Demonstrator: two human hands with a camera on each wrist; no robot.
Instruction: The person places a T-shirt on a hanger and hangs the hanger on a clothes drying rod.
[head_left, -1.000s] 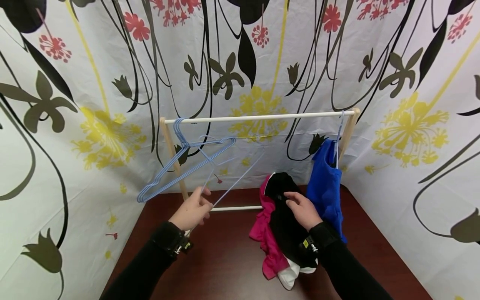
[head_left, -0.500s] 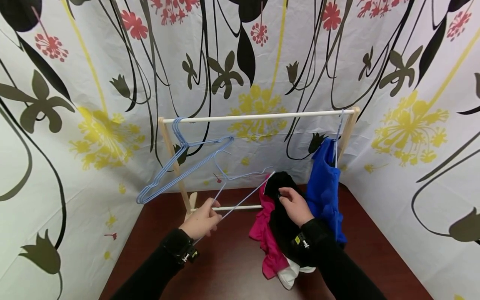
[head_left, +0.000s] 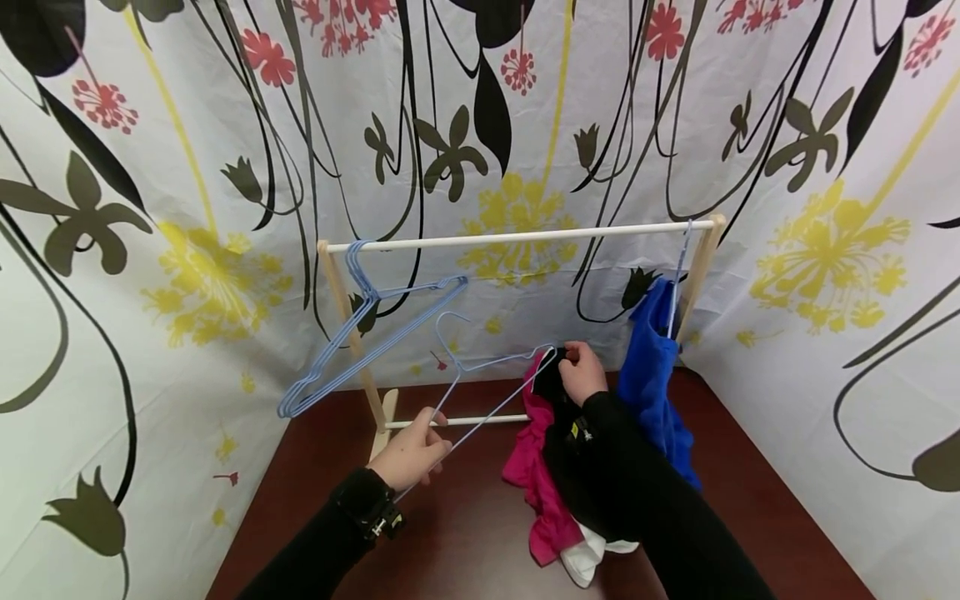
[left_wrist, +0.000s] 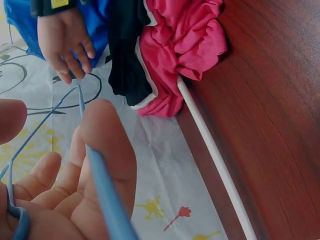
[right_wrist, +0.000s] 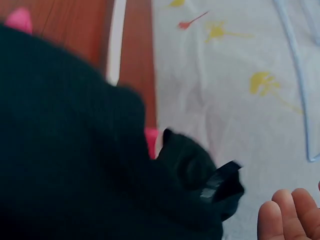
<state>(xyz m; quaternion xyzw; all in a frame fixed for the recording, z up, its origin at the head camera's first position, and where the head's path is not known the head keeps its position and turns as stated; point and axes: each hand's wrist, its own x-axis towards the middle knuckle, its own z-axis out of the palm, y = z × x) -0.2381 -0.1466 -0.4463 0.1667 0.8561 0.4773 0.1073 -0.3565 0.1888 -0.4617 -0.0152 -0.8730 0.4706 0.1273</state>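
My left hand (head_left: pixel 408 454) grips a light blue wire clothes hanger (head_left: pixel 495 408), its hook up and one corner reaching right. In the left wrist view the wire (left_wrist: pixel 107 192) runs along a finger. My right hand (head_left: pixel 583 375) is just beyond that corner, over the top of a black garment (head_left: pixel 551 385). Seen in the left wrist view, the right hand (left_wrist: pixel 65 42) has relaxed fingers with nothing between them, close to the hanger's tip. The black garment lies piled with a pink garment (head_left: pixel 536 479) and a white one (head_left: pixel 583 560) on the table.
A small wooden clothes rack (head_left: pixel 517 238) stands at the back of the dark table (head_left: pixel 450 550). Several blue hangers (head_left: pixel 322 367) hang at its left end, a blue garment (head_left: pixel 647 383) at its right. A flower-patterned curtain (head_left: pixel 480 150) surrounds the table.
My left hand has come lower and to the right with the hanger, away from the hanging ones. The right hand has moved up and left toward the hanger's corner.
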